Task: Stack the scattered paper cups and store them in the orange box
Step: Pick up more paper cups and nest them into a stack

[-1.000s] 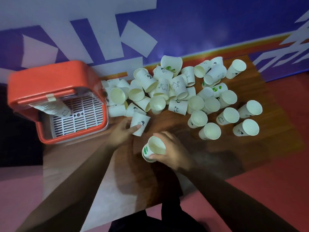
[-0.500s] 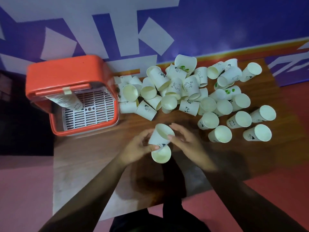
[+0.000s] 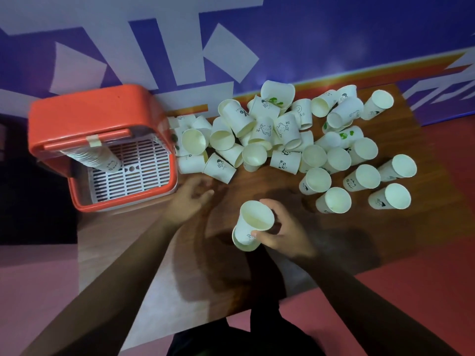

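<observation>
My right hand [image 3: 281,231] grips a short stack of two nested white paper cups [image 3: 253,224] above the near middle of the wooden table [image 3: 385,235]. My left hand [image 3: 191,197] is empty, fingers apart and blurred, close to a fallen cup [image 3: 219,167] at the pile's near-left edge. Several white paper cups [image 3: 267,129] lie scattered and heaped across the far half of the table. The orange box [image 3: 84,114] stands at the left, tipped open toward me, with a long stack of cups [image 3: 95,156] lying inside on its white grid.
A blue and white patterned wall runs behind the table. Red floor shows at the right and near edge. Several upright cups [image 3: 390,199] stand apart at the right of the pile.
The cup my left hand held half a second ago now sits nested in the stack in my right hand. My left hand has let go and moved left toward the pile's edge.
</observation>
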Tool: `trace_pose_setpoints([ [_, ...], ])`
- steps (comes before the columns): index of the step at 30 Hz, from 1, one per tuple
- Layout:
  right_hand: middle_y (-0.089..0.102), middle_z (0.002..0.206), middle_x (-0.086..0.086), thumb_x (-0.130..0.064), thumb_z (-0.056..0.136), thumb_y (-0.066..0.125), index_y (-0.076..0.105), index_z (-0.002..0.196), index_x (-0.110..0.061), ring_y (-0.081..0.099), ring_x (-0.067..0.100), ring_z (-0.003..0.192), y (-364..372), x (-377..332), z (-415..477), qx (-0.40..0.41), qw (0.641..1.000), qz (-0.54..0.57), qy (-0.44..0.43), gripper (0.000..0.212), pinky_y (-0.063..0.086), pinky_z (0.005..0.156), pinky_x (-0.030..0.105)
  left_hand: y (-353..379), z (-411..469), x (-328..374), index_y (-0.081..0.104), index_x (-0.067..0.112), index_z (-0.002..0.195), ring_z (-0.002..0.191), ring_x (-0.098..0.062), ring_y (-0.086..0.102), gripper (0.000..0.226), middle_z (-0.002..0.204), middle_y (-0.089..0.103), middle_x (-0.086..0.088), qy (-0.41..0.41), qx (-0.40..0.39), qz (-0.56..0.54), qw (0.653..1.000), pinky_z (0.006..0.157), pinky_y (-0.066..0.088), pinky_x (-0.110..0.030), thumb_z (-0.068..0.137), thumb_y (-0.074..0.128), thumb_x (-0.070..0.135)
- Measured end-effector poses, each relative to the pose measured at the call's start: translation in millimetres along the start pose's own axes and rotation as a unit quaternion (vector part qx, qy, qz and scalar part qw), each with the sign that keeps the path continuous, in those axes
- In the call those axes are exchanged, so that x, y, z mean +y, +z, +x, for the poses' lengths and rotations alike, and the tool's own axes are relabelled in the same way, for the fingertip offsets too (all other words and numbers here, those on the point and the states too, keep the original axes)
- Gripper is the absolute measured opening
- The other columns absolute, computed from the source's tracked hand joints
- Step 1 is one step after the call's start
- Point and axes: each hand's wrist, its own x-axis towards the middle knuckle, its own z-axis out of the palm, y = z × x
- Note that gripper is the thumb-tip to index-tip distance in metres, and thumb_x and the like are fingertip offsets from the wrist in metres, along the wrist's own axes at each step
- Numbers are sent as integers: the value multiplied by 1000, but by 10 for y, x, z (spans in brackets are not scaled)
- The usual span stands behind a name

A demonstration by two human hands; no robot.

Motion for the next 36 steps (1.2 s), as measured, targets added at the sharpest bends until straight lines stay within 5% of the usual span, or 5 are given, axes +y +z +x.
trace_pose_setpoints([
  [6, 50, 133, -8, -47, 71, 80, 44, 137, -25, 43, 10, 123, 127, 31, -1, -47, 982, -172, -59, 78, 35, 105, 29, -41, 436, 92, 51, 12, 141, 132, -30, 46, 65, 144, 47, -12, 113, 33, 271, 955, 108, 44, -43, 82, 77, 13],
  [11, 51, 135, 1, -37, 64, 83, 43, 139, -18, 46, 23, 124, 242, 190, 22, -80, 972, -212, -56, 87, 37, 104, 37, 90, 658, -80, 44, 12, 147, 141, -33, 37, 82, 157, 34, -14, 83, -23, 306, 948, 111, 43, -45, 75, 84, 17],
  [22, 41, 143, 4, -43, 74, 73, 39, 143, -23, 41, 20, 130, -142, 422, -63, -17, 978, -208, -10, 79, 40, 106, 41, 146, 701, -90, 62, 7, 130, 101, -42, 49, 54, 112, 51, -23, 161, 13, 514, 843, 86, 46, -53, 79, 79, 16],
  [26, 53, 109, 11, -41, 78, 51, 56, 111, -9, 53, 24, 98, -670, 628, 56, 226, 944, -236, 50, 46, 47, 81, 37, 127, 649, -71, 66, 7, 115, 104, -42, 49, 60, 114, 52, -22, 179, 1, 479, 859, 88, 44, -54, 65, 90, 32],
  [36, 65, 93, 25, -2, 78, 61, 67, 91, 4, 60, 45, 87, -887, 1067, 135, 187, 882, -418, 114, 16, 52, 76, 47, 55, 38, 237, 50, 16, 129, 107, -14, 55, 66, 121, 58, 2, 46, -53, 196, 978, 86, 42, -23, 76, 86, 29],
])
